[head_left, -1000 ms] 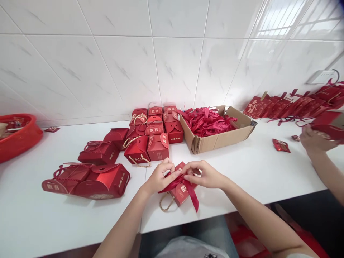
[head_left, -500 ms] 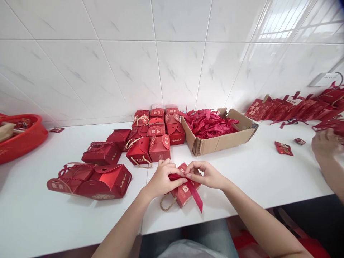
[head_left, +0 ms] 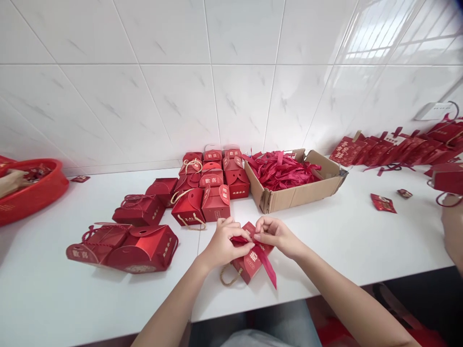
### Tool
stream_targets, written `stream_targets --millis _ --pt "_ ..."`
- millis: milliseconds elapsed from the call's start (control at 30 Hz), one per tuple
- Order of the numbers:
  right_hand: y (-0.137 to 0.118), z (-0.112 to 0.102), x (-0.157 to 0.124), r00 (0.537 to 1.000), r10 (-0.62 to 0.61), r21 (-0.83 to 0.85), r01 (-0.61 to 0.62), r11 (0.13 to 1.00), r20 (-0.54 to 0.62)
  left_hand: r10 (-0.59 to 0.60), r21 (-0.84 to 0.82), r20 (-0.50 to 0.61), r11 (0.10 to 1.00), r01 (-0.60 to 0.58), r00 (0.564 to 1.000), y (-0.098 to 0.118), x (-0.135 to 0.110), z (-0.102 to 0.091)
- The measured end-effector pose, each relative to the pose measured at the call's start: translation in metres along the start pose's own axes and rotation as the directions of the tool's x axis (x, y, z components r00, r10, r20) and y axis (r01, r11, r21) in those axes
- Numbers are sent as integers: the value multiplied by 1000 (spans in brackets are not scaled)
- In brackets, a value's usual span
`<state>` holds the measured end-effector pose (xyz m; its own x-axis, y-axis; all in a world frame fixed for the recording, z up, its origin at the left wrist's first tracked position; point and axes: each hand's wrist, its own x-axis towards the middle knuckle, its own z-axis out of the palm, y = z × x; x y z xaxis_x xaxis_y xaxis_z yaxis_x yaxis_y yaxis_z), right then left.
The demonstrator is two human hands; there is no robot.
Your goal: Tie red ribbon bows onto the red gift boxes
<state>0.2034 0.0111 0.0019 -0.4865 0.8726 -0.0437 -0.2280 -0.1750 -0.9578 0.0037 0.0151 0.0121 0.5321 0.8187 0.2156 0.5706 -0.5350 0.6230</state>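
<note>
A small red gift box (head_left: 249,270) with gold lettering and a twisted rope handle (head_left: 230,277) lies in front of me on the white table. Across its top runs a dark pink ribbon (head_left: 268,271), one tail hanging over the near right side. My left hand (head_left: 228,243) pinches the ribbon between thumb and fingers on the box's left. From the right, my right hand (head_left: 277,236) has thumb and index finger pressed together at the ribbon's middle. The ribbon's crossing is partly hidden by my fingers.
Behind the box, several red gift boxes (head_left: 216,202) stand grouped, with more boxes (head_left: 142,248) to the left. A cardboard box (head_left: 300,197) holds pink ribbons (head_left: 282,171). A red basin (head_left: 47,193) is far left. At right, a co-worker's hand (head_left: 452,212) is by a red box (head_left: 447,180).
My hands stay at the ribbon, the right thumb and finger shifting slightly. The view has tilted a little. The co-worker's hand has moved right and now has a red box by it.
</note>
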Motion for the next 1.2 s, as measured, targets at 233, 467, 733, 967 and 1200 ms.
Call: stream_targets --millis 233,467,733,967,1200 --pt "10 -2 4 999 -1 153 6 988 -32 -23 -41 -16 999 23 1000 -1 4 3" --pt "13 -3 5 999 -19 125 23 992 -36 -17 -39 -42 999 16 999 -7 3 5" --pt "-24 8 -13 968 -204 -791 239 563 147 -8 -15 -51 1000 8 999 -14 -2 7" --pt "-38 17 -14 981 -119 -933 184 310 154 -10 -19 -64 1000 9 998 -11 -1 6" --pt "0 -2 -29 853 -515 -816 240 525 -81 -143 -400 -11 908 127 990 -12 5 1"
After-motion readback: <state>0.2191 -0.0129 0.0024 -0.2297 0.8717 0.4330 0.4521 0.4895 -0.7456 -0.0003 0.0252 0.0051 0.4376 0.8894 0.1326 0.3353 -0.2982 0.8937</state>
